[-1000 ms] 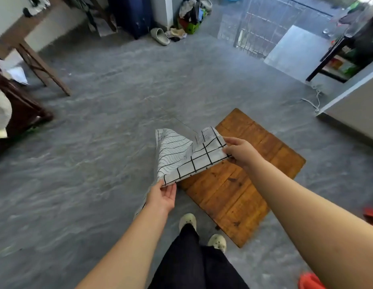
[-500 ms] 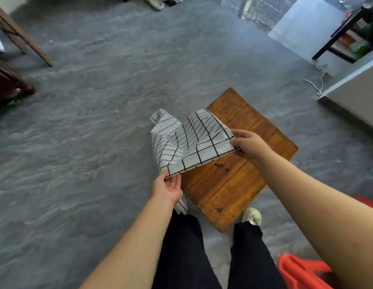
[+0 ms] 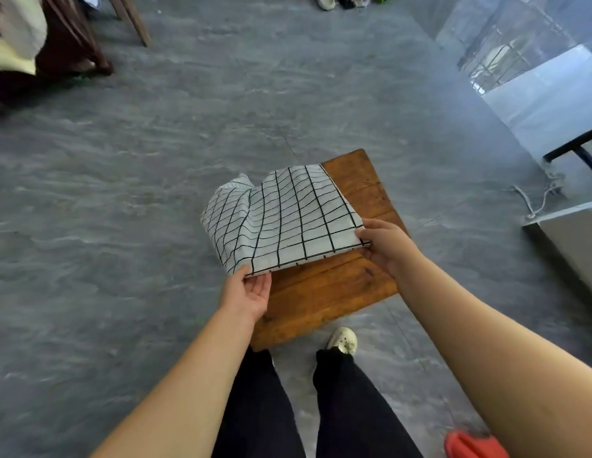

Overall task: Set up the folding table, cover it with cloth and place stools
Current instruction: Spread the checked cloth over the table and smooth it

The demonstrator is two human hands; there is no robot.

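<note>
Between my hands, the checked cloth (image 3: 288, 219) is stretched above the wooden tabletop (image 3: 321, 292), which sits just below them. I see my left hand (image 3: 246, 292) pinching the cloth's near-left corner and my right hand (image 3: 383, 246) gripping the near-right corner, the two held apart. Loose folds bunch beyond the left hand. A red object (image 3: 473, 446) lies under my right forearm.

No legible text, label, brand, number or sign was found in the head view. The cloth (image 3: 288, 219) carried only a black grid of lines; the wooden tabletop (image 3: 327, 292) showed plain grain.
</note>
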